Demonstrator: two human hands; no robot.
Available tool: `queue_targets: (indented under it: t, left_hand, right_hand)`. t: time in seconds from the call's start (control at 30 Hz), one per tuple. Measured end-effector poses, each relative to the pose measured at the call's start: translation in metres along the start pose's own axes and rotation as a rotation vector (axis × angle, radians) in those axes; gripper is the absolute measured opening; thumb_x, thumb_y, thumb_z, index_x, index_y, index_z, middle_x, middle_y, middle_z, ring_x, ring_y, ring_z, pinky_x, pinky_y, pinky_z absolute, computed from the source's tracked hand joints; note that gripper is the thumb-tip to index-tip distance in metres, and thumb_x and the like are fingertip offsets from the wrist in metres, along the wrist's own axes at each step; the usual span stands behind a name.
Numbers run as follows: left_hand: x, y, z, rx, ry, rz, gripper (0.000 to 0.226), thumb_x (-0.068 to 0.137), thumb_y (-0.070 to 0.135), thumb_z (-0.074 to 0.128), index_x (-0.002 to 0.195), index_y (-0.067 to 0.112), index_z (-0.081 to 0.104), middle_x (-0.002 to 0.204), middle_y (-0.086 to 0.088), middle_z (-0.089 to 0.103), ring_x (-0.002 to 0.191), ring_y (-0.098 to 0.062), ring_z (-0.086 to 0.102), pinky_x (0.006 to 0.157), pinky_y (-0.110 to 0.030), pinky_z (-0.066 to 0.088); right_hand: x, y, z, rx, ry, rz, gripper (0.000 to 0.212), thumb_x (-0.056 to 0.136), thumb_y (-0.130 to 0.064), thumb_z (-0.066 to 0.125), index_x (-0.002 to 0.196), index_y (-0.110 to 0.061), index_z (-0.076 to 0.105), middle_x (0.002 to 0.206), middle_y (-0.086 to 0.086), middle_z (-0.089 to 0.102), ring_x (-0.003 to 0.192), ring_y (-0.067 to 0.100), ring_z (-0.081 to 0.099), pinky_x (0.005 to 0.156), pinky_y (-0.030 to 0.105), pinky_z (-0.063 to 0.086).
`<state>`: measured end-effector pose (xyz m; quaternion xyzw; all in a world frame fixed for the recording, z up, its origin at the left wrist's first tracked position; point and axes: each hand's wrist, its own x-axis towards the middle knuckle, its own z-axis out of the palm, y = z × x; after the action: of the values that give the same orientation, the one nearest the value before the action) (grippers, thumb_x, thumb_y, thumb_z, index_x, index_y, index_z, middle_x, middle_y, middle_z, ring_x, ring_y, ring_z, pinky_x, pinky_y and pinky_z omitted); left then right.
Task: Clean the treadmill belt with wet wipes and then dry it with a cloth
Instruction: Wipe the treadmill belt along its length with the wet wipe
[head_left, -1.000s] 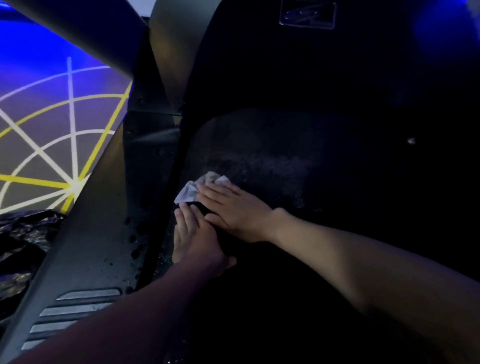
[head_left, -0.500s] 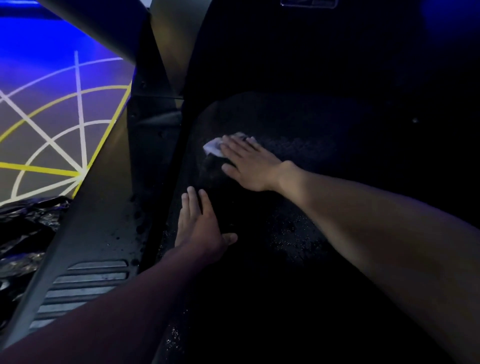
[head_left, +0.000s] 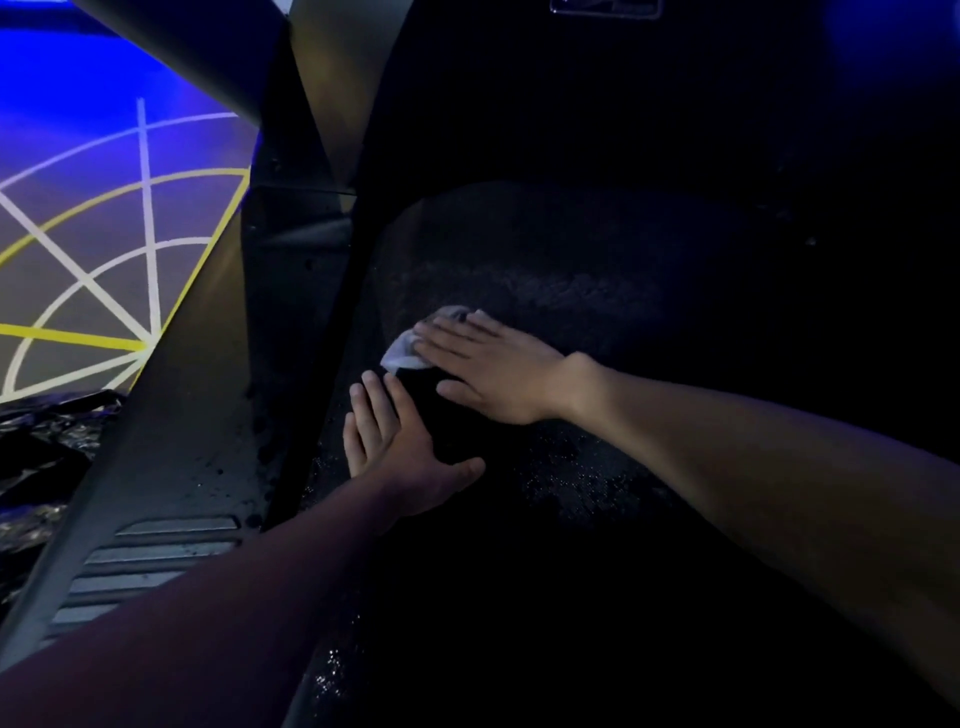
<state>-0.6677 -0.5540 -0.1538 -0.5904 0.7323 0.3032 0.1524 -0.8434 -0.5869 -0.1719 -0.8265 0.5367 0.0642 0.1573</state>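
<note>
On the far left is the floor (head_left: 104, 260) with its yellow and white lines, and next to it the grey side rail (head_left: 171, 467) of the treadmill.

Your left hand (head_left: 395, 447) lies flat on the left edge of the belt (head_left: 571, 291). Its fingers are straight and it holds nothing. Lean on it for balance, but lift it when the wiping gets to that spot, or dirt hides under it.

Just past its fingertips is the white wipe (head_left: 405, 353), bunched up on the belt. Your right hand (head_left: 488, 369) lies flat on top of it with straight fingers. It presses the wipe down and does not pinch it. Only a little of the wipe sticks out by your fingertips.

To wipe well, spread the wipe out so more of it touches the belt. Push with your whole palm in long, slow, straight rows that overlap. Go right up to the rail.

The right side of the belt is too dark to tell if it is clean, so do not skip it.
</note>
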Motion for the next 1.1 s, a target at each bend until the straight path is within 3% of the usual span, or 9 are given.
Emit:
queue_targets:
  t: [0.1,0.27,0.4,0.53,0.57,0.7,0.83,0.97,1.1]
  left_hand:
    - [0.0,0.003,0.0,0.016,-0.008,-0.013,0.139,0.071,0.073,0.063,0.142,0.009,-0.037,0.145,-0.013,-0.049,0.132,-0.023,-0.047,0.113,-0.039,-0.023]
    - [0.001,0.003,-0.001,0.03,-0.008,-0.028,0.139,0.07,0.073,0.064,0.143,0.007,-0.035,0.146,-0.014,-0.048,0.133,-0.024,-0.046,0.113,-0.04,-0.022]
    - [0.0,0.005,-0.001,0.049,-0.015,-0.035,0.139,0.071,0.073,0.063,0.142,0.008,-0.037,0.145,-0.014,-0.048,0.133,-0.025,-0.046,0.113,-0.04,-0.021]
    - [0.001,0.004,-0.002,0.047,-0.024,-0.03,0.137,0.073,0.071,0.063,0.143,0.007,-0.035,0.144,-0.015,-0.05,0.131,-0.025,-0.048,0.113,-0.04,-0.022]
    - [0.001,0.004,-0.002,0.05,-0.024,-0.029,0.137,0.073,0.071,0.063,0.143,0.007,-0.035,0.144,-0.015,-0.05,0.131,-0.025,-0.048,0.113,-0.04,-0.022]
    - [0.0,0.005,-0.001,0.062,-0.02,-0.032,0.137,0.073,0.071,0.063,0.142,0.008,-0.038,0.144,-0.014,-0.05,0.132,-0.025,-0.047,0.115,-0.041,-0.021]
    - [0.003,0.014,-0.004,0.118,-0.039,-0.08,0.137,0.074,0.067,0.065,0.142,0.003,-0.035,0.145,-0.019,-0.048,0.135,-0.03,-0.043,0.116,-0.044,-0.017]
    - [0.001,0.028,-0.007,0.17,-0.032,-0.148,0.137,0.075,0.063,0.068,0.143,-0.001,-0.032,0.146,-0.024,-0.043,0.139,-0.035,-0.036,0.119,-0.048,-0.011]
    - [-0.004,0.037,-0.005,0.227,0.018,-0.105,0.124,0.082,0.056,0.066,0.147,-0.005,-0.021,0.15,-0.032,-0.03,0.143,-0.042,-0.025,0.12,-0.048,-0.004]
  right_hand:
    - [-0.004,0.014,-0.006,0.081,0.071,0.325,0.064,0.106,-0.048,0.015,0.158,-0.018,-0.006,0.166,0.002,-0.014,0.151,0.016,-0.016,0.122,0.042,-0.011]
    - [-0.021,-0.01,0.006,-0.017,0.015,0.016,0.065,0.105,-0.05,0.016,0.158,-0.019,-0.007,0.165,0.0,-0.016,0.15,0.015,-0.019,0.122,0.041,-0.013]
    - [-0.013,0.001,-0.002,0.076,0.086,0.356,0.064,0.106,-0.048,0.015,0.158,-0.019,-0.007,0.165,0.002,-0.016,0.15,0.017,-0.019,0.118,0.041,-0.017]
    - [-0.021,-0.022,0.01,0.001,0.031,0.058,0.064,0.105,-0.049,0.017,0.158,-0.021,-0.006,0.165,0.0,-0.016,0.151,0.017,-0.019,0.122,0.044,-0.012]
    - [-0.024,-0.012,0.008,0.0,0.043,0.048,0.063,0.105,-0.049,0.017,0.158,-0.022,-0.005,0.165,-0.001,-0.015,0.151,0.015,-0.018,0.122,0.043,-0.011]
    - [-0.025,0.007,0.005,0.087,0.109,0.38,0.063,0.105,-0.05,0.014,0.159,-0.022,-0.004,0.166,0.002,-0.015,0.15,0.017,-0.02,0.121,0.044,-0.014]
    - [-0.039,-0.01,0.017,0.003,0.052,0.046,0.063,0.105,-0.051,0.017,0.159,-0.024,-0.002,0.165,-0.001,-0.015,0.151,0.016,-0.019,0.121,0.042,-0.013]
    - [-0.039,0.013,0.008,0.07,0.121,0.371,0.063,0.105,-0.05,0.016,0.159,-0.023,-0.004,0.166,0.002,-0.015,0.15,0.017,-0.021,0.12,0.042,-0.016]
    - [-0.048,-0.007,0.016,0.047,0.05,0.102,0.063,0.105,-0.051,0.016,0.158,-0.025,-0.004,0.164,-0.002,-0.018,0.149,0.015,-0.022,0.12,0.041,-0.017]
